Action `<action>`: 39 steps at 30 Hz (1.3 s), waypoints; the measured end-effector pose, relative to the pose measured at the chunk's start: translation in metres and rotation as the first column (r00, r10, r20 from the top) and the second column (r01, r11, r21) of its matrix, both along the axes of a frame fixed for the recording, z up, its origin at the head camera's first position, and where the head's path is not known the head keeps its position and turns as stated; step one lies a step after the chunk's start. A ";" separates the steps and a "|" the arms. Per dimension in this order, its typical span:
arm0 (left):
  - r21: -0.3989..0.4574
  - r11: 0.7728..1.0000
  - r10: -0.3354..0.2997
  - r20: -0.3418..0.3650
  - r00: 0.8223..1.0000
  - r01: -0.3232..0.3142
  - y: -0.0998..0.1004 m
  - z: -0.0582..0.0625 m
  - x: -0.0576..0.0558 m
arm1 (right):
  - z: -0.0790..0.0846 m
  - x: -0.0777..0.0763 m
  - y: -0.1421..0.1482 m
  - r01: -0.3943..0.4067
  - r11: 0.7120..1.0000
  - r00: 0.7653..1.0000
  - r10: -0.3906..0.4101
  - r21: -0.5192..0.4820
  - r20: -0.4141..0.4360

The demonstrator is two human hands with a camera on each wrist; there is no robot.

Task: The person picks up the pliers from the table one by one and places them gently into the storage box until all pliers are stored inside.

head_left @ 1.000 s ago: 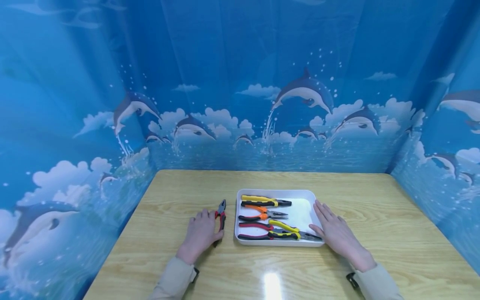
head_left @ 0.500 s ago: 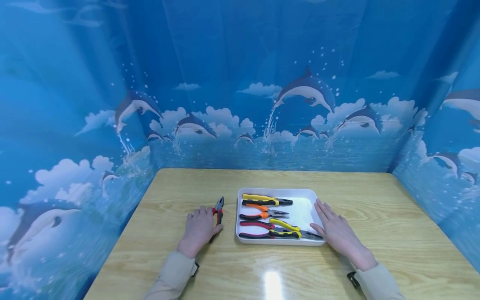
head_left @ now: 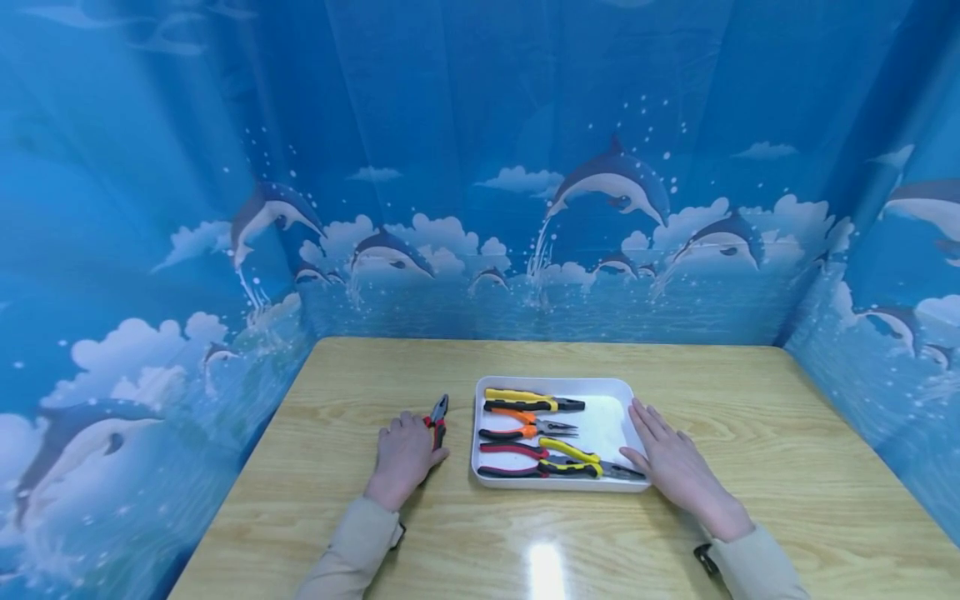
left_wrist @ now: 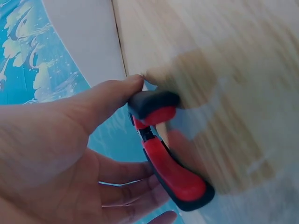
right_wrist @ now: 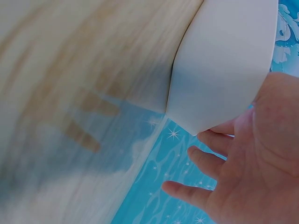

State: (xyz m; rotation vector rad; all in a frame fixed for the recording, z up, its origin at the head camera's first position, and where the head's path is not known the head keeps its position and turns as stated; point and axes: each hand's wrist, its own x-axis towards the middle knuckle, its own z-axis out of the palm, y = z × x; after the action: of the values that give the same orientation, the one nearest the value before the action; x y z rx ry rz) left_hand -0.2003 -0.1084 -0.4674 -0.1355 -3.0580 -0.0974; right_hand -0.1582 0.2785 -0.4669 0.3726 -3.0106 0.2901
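My left hand holds a pair of combination pliers with red and black handles, left of the tray. In the left wrist view the thumb presses one handle and the fingers lie along the other side of the pliers. My right hand rests against the right end of a white tray, fingers straight and thumb over the rim. The right wrist view shows its fingers spread beside the tray's outer wall.
Inside the tray lie yellow-black pliers, orange-black long-nose pliers, red-black pliers and yellow-black long-nose pliers, the last two overlapping. A wood-grain table carries everything. A blue dolphin curtain encloses the back and sides.
The red-black pliers shifted slightly left with my left hand, and their handles drew closer together as the hand tightened. My right hand and the tray hold their place.
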 end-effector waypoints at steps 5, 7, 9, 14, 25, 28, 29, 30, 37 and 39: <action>-0.012 1.000 -0.015 -0.017 1.000 0.014 -0.001 0.003 0.002 | 0.001 0.000 -0.001 0.004 1.000 1.000 -0.004 0.003 -0.007; -0.008 1.000 -0.015 -0.001 1.000 0.015 -0.002 0.004 0.002 | 0.001 0.000 -0.001 0.003 1.000 1.000 -0.003 0.004 -0.010; 0.001 1.000 -0.019 0.003 1.000 0.019 -0.004 0.004 0.002 | 0.000 0.000 0.000 0.004 1.000 1.000 -0.004 0.006 -0.012; 0.007 0.999 -0.043 -0.017 0.999 0.044 -0.007 0.005 0.002 | -0.002 0.000 0.000 0.002 1.000 1.000 -0.001 0.009 -0.019; 0.029 0.999 -0.026 -0.060 0.998 0.028 -0.010 0.002 -0.003 | -0.002 -0.001 -0.001 -0.001 1.000 0.999 0.002 0.018 -0.041; 0.029 0.999 -0.024 -0.129 0.991 0.028 -0.011 0.001 -0.003 | -0.002 0.000 -0.001 -0.001 1.000 0.999 0.001 0.017 -0.043; 0.029 0.999 -0.024 -0.152 0.988 0.029 -0.011 0.001 -0.003 | -0.002 0.000 -0.001 0.001 1.000 0.999 0.000 0.016 -0.039; 0.032 0.999 -0.026 -0.172 0.985 0.032 -0.012 0.000 -0.004 | -0.003 0.000 -0.001 0.001 1.000 0.999 -0.001 0.015 -0.037; 0.084 0.996 -0.017 -0.242 0.970 0.038 -0.011 0.004 -0.007 | -0.004 0.000 0.001 0.000 1.000 0.999 0.001 0.016 -0.034; 0.090 0.995 -0.025 -0.262 0.965 0.050 -0.011 0.007 -0.007 | -0.004 0.000 0.001 0.000 1.000 1.000 0.000 0.014 -0.031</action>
State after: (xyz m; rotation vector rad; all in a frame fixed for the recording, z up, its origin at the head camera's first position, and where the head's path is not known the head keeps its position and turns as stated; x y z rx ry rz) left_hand -0.2077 -0.1190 -0.4605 -0.1839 -2.7828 -0.2108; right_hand -0.1586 0.2794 -0.4707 0.3749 -2.9834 0.2608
